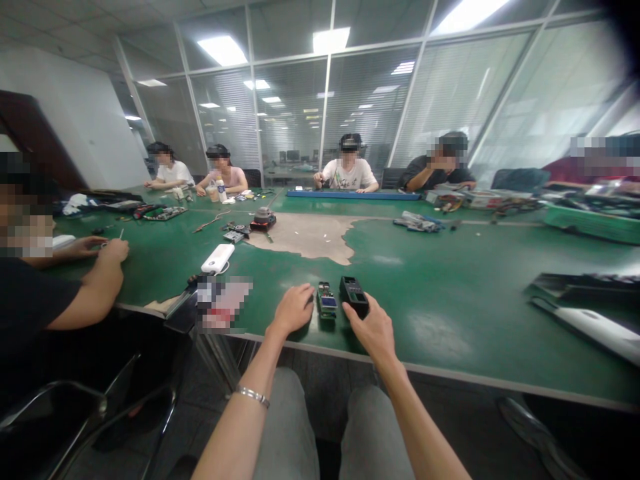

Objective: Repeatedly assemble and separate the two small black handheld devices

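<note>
While the right hand (376,331) grips the case (354,292), the left hand (293,311), its grip unclear, rests beside the board (327,302), which is best handled by its edges.

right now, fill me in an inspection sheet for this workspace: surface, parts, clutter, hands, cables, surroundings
surface: green table, with an irregular tan patch further in
parts: circuit board lies between the hands; black casing right of it, apart from it
clutter: white device to the left; long white object and green basket, loaded, to the right
left hand: beside the board; fingertips' grasp hidden
right hand: gripping the casing's near end
cables: white loop at the white device
surroundings: co-workers around the table; glass partition behind
</note>
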Motion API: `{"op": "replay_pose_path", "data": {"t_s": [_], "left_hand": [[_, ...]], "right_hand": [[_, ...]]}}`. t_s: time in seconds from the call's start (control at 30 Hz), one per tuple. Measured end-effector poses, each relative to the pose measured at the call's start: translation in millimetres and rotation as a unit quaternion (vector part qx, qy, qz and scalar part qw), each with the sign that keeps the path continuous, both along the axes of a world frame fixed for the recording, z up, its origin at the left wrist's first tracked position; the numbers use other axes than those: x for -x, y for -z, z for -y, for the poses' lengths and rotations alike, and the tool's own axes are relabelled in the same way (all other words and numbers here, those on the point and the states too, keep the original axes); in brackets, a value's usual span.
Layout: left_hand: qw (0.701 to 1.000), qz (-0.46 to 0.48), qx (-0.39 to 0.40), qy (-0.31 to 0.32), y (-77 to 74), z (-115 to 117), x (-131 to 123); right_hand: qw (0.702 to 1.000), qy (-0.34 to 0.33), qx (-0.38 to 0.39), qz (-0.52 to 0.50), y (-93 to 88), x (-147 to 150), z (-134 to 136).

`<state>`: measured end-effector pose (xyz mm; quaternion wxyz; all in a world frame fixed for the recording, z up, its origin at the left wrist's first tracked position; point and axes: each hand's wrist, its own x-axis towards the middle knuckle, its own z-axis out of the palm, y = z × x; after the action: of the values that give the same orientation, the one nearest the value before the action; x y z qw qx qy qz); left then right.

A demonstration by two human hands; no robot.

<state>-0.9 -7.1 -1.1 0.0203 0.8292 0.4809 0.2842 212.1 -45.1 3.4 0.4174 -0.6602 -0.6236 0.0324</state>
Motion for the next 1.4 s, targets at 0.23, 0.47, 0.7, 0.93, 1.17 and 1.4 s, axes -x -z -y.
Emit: {"op": "replay_pose_path", "data": {"t_s": [0.23, 0.47, 0.7, 0.93, 1.17, 1.4], "left_hand": [[1.000, -0.007, 0.007, 0.003, -2.6, 1, 0], [1.000, -0.016, 0.011, 0.004, -2.9, 0, -1], [1.000, -0.017, 0.012, 0.001, -3.0, 0, -2], [1.000, -0.018, 0.009, 0.001, -3.5, 1, -2], [1.000, -0.015, 0.009, 0.004, -3.7, 1, -2], [1.000, -0.015, 0.014, 0.002, -2.7, 0, -2]], "right_hand": [[1.000, 0.021, 0.004, 0.018, 12.9, -1, 0], [0.999, 0.038, 0.006, 0.036, 20.3, -1, 0], [0.999, 0.032, 0.002, 0.019, 17.0, 1, 4], [0.999, 0.025, -0.017, 0.018, 16.0, 1, 6], [0.999, 0.021, -0.011, 0.039, 16.4, -1, 7], [0.999, 0.021, 0.001, 0.027, 15.0, 0, 7]]}}
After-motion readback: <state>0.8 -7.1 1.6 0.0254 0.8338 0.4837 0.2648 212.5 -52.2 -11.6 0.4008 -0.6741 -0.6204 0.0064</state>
